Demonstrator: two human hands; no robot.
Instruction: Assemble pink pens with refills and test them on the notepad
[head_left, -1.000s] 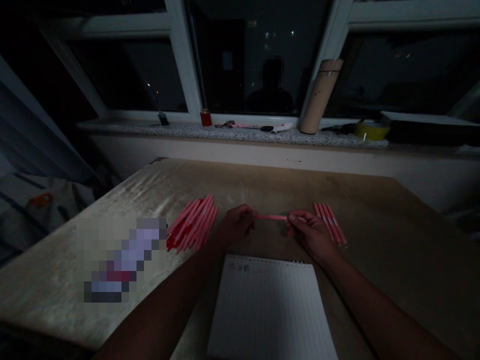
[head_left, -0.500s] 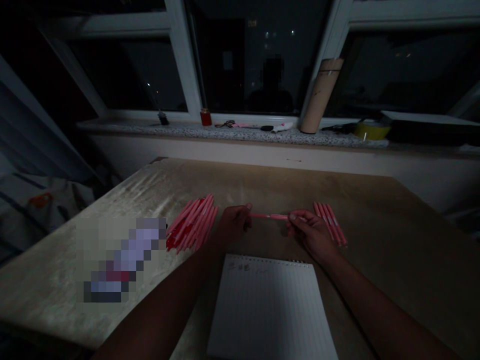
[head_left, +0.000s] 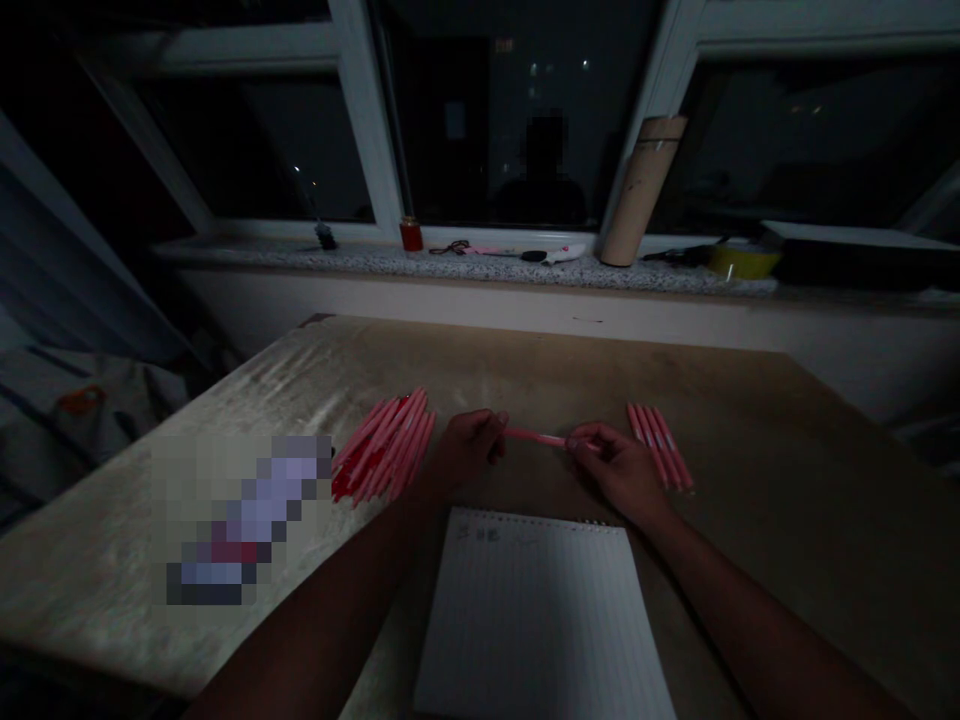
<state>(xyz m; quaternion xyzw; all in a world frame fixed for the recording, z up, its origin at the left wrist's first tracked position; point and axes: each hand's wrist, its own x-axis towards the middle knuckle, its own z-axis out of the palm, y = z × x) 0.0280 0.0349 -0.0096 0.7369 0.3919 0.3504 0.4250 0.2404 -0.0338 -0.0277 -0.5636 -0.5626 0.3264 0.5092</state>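
Note:
A slim pink pen stretches between my two hands above the table. My left hand is closed on its left end. My right hand pinches the other end with thumb and fingers, which hide that tip. No gap shows along the pen between the hands. Left of my left hand lies a heaped pile of pink pens, with some red among them. Just beyond my right hand, several pink pens lie side by side in a slanted row.
A lined spiral notepad lies on the table in front of me. To the left is a pixelated, blurred-out object. On the windowsill stand a small red jar, a tall tube and yellow tape.
My right hand has shifted slightly left, toward my left hand. The small gap between the pen's two parts has closed. Both pen groups stay where they were.

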